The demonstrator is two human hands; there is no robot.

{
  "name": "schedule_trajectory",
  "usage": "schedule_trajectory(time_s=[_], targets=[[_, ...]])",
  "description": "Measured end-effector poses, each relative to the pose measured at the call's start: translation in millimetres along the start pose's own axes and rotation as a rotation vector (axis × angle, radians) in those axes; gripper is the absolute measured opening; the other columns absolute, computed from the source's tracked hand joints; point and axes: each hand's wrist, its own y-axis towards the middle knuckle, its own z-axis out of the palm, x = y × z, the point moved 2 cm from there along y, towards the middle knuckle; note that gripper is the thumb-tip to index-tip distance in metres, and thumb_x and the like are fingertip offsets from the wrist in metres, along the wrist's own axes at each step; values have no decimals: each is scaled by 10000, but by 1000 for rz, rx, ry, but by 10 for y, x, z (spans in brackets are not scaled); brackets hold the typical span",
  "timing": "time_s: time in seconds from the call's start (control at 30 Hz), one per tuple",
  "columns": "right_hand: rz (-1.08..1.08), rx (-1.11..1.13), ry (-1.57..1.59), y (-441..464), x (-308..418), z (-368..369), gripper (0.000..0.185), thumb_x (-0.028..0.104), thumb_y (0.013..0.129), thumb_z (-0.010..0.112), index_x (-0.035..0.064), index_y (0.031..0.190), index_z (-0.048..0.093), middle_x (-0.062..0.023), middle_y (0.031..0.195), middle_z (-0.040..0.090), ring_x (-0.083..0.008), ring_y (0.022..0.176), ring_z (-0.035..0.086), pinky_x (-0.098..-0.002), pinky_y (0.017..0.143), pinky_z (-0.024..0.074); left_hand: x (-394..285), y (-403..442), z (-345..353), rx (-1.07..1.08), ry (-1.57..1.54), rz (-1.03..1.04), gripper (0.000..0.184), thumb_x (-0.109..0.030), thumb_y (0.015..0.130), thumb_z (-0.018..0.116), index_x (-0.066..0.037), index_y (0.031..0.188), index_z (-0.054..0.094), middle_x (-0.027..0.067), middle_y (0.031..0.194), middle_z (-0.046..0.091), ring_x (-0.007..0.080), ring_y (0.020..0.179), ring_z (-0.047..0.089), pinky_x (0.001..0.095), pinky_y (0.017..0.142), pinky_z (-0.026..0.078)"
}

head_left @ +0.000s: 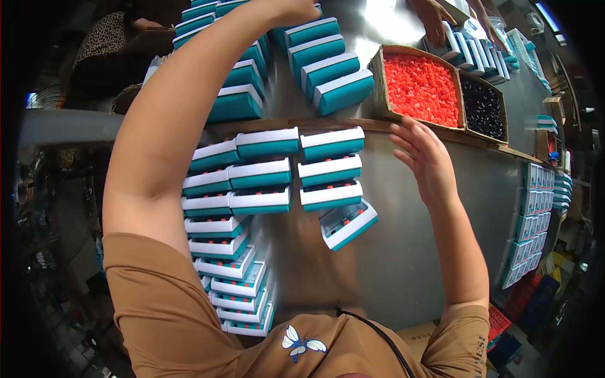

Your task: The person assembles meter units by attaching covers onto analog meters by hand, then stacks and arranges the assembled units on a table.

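My left arm stretches to the far side of the table, and my left hand (295,11) is at the top edge of the view, beside the far row of teal-and-white plastic cases (324,60). Its fingers are mostly cut off, so their grip is hidden. My right hand (421,151) hovers over the metal table with its fingers apart, holding nothing, just in front of a cardboard box of small red parts (421,88). Between my arms, one teal-and-white case (348,225) lies askew, red pieces showing inside it, below a short column of similar cases (331,167).
A box section of small black parts (482,106) adjoins the red ones. More cases (242,293) are stacked at the left, and others (529,220) stand at the right edge. Across the table, another person's hands (435,22) are at a row of cases. A raised strip (283,123) crosses the table.
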Motion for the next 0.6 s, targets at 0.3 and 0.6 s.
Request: schedule_trajectory(time_s=[0.3,0.6], targets=[[475,-17,371,-1521,-1251,391,661,465,895,646,13,1329,434,-173,1278,552,-262,1078,602,-377,929,490,-1061,-1686,453,519,-28,203,529,-302,658,722,-22,1087,588,170,945,679,337,924,650,430,791,516],[363,-233,396,-1825,-1767,581,540,366,949,589,1,1309,421,-144,1229,567,-268,1062,614,-414,882,536,-1640,-2295,725,567,-112,221,718,-422,489,863,-37,1042,616,185,927,692,358,884,668,440,759,534]])
